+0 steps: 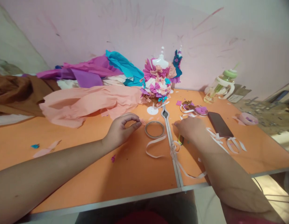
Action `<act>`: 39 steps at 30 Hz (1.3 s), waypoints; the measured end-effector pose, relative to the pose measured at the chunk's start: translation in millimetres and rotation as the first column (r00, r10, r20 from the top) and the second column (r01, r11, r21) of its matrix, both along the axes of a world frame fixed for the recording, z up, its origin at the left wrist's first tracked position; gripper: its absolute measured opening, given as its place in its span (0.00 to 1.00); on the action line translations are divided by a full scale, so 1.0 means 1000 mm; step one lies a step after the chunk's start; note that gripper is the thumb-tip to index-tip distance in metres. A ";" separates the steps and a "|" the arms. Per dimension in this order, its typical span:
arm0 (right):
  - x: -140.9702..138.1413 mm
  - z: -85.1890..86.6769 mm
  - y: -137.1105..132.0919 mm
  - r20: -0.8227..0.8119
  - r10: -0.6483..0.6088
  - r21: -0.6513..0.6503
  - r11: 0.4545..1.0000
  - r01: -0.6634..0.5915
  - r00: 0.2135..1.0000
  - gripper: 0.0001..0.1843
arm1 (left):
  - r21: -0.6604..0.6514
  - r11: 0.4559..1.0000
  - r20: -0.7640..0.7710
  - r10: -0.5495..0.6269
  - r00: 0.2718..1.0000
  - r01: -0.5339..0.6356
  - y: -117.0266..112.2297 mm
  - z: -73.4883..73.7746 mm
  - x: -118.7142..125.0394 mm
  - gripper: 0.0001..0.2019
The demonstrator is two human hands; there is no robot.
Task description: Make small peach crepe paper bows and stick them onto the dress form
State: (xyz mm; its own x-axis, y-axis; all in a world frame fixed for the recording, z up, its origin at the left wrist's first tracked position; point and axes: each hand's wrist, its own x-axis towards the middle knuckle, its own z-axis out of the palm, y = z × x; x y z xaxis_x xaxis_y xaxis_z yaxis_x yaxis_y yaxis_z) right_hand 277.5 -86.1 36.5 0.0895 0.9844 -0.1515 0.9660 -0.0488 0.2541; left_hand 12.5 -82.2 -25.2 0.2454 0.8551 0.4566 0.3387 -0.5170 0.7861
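My left hand (123,129) hovers above the orange table with thumb and forefinger pinched on a small peach paper piece (142,122). Just right of it lies a roll of tape (154,129), with a curling pale strip (156,152) below. My right hand (192,128) is lowered across the table seam, slightly blurred; its fingers point away and whatever they touch is hidden. Under its wrist shows part of a yellow-green cutter (180,140). Behind both hands stands a small white dress form (161,62) covered in a ruffled paper dress (156,84) with bows.
Crepe paper sheets (93,101) are heaped at the back left. A second small dressed form (177,67) stands by the wall. To the right are a dark phone-like slab (220,124), a bottle (221,85) with green lid, and a ribbon roll (248,119). Paper scraps (47,149) lie left.
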 end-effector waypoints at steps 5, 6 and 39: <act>0.003 0.003 0.006 -0.038 0.065 -0.149 0.986 -0.070 0.997 0.23 | -0.019 1.000 -0.005 0.012 1.000 -0.012 -0.001 0.000 0.001 0.09; 0.003 0.002 0.008 -0.046 0.087 -0.130 0.987 -0.092 0.995 0.23 | -0.022 1.000 -0.006 0.012 1.000 -0.013 -0.001 -0.001 0.001 0.09; -0.038 -0.018 -0.001 -0.992 0.021 0.006 0.993 -0.114 0.124 0.19 | -0.068 0.998 0.045 -0.012 0.999 0.015 0.005 -0.006 -0.001 0.10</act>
